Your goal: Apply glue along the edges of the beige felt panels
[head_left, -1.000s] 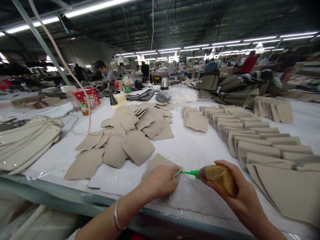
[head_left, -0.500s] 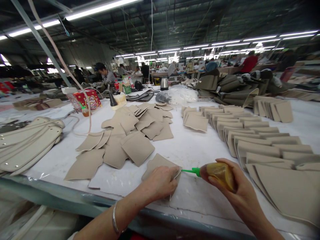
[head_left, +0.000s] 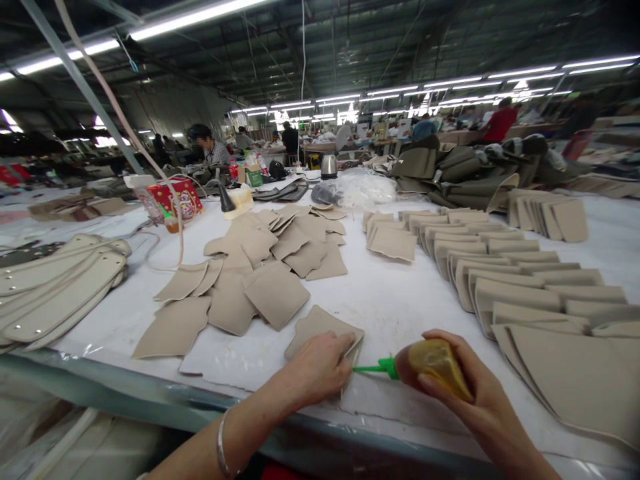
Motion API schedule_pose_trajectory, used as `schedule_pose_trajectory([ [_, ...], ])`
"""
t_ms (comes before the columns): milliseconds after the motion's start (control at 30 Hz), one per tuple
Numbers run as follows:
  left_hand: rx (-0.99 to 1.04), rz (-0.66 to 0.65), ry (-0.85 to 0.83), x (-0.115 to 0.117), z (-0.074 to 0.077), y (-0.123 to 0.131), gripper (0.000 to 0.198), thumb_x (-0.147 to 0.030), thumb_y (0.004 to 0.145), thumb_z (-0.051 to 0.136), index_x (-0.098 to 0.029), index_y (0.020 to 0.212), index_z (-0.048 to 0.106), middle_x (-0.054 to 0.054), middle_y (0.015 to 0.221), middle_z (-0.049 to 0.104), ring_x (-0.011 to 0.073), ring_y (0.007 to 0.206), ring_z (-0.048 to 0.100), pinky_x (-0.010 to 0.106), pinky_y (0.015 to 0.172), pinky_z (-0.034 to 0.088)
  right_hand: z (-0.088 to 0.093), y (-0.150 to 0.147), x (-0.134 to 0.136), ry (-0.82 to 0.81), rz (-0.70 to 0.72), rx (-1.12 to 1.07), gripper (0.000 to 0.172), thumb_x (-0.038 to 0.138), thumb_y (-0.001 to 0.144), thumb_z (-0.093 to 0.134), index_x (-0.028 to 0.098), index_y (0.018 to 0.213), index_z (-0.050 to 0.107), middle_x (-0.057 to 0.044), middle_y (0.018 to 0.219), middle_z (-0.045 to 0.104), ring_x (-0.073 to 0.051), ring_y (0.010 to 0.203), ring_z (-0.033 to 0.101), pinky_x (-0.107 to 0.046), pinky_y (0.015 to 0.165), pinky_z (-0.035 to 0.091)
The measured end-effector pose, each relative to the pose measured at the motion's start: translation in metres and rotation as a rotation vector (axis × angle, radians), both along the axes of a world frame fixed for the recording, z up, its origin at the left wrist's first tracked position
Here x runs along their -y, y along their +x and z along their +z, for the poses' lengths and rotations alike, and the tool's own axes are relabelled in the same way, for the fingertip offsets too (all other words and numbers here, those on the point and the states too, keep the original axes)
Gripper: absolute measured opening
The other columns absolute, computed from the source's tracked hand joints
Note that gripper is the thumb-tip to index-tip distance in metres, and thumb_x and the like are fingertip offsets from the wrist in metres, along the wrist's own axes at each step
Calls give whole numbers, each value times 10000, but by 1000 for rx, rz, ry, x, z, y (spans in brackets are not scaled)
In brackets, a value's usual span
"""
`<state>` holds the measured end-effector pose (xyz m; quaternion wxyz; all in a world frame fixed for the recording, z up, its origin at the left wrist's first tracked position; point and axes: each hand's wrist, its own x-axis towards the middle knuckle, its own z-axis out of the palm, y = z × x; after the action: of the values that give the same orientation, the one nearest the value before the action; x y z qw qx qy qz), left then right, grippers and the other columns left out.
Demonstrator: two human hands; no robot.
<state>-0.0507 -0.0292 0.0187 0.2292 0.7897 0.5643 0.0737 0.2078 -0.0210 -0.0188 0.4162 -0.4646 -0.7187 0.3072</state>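
My left hand [head_left: 317, 368] presses down on a beige cut leather piece [head_left: 320, 325] lying near the front edge of the white table [head_left: 390, 300]; its fingers curl over the piece's right edge. My right hand [head_left: 463, 393] grips an amber glue bottle [head_left: 433, 363] with a green nozzle [head_left: 373, 367]. The nozzle tip points left and touches the piece's right edge, just beside my left fingers.
Loose beige pieces [head_left: 260, 267] are scattered at centre left. Overlapping rows of beige pieces [head_left: 505, 273] fill the right. Long beige strips [head_left: 55, 287] lie at far left. A red box [head_left: 175, 197], a kettle [head_left: 328, 165] and dark bag parts [head_left: 450, 170] stand farther back. Other people work in the background.
The glue bottle and my right hand have dropped slightly lower and nearer, with the nozzle tip moving down along the piece's right edge. My left hand stays on the piece.
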Motion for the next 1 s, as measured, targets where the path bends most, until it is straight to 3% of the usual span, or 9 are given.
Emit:
schedule_pose_trajectory([
  [100,3,12,3,1,-1,0,504,-203,846,342,-218,1321,511,94,1019,639,259,951,610,362,864,465,0,0,6,-36,38,-11,432,452,869,639,256,1214,467,-22,1064,583,-209,899,602,-230,759,491],
  [233,4,5,7,3,-2,0,491,-222,865,341,-202,1324,514,96,1007,635,258,958,605,356,877,458,0,-3,10,-12,-47,-39,437,461,854,653,240,1190,483,-43,1071,583,-234,911,601,-251,729,500],
  [400,4,2,-8,3,-3,-2,494,-251,877,355,-178,1342,503,105,1030,628,260,982,595,352,886,450,0,-8,20,-69,36,-89,416,451,864,640,258,1198,483,-30,1132,573,-232,1005,582,-240,810,488],
  [567,5,-2,-17,3,-3,-1,488,-253,885,354,-185,1346,501,101,1056,624,246,1003,587,340,909,435,-4,-8,26,-40,-33,-120,408,447,851,659,271,1179,492,-6,1098,566,-200,957,581,-217,807,467],
  [733,-18,11,-33,4,-3,1,506,-276,885,365,-182,1371,474,103,1043,615,251,1000,583,342,897,436,-12,-10,31,-106,31,-177,449,449,857,646,272,1228,465,-14,1152,555,-219,1008,568,-244,856,462],
  [900,-26,15,-55,4,-1,1,509,-291,900,347,-171,1382,458,112,1069,606,250,1019,575,337,916,421,-10,-10,32,-77,-63,-139,449,464,839,664,243,1185,482,-50,1138,558,-252,1014,564,-278,824,476],
  [1000,-26,18,-60,5,1,2,502,-299,905,344,-182,1380,457,109,1055,605,251,1010,576,337,902,426,-11,-13,36,-131,-11,-184,476,476,840,656,242,1210,471,-58,1164,542,-260,1026,559,-308,877,466],
])
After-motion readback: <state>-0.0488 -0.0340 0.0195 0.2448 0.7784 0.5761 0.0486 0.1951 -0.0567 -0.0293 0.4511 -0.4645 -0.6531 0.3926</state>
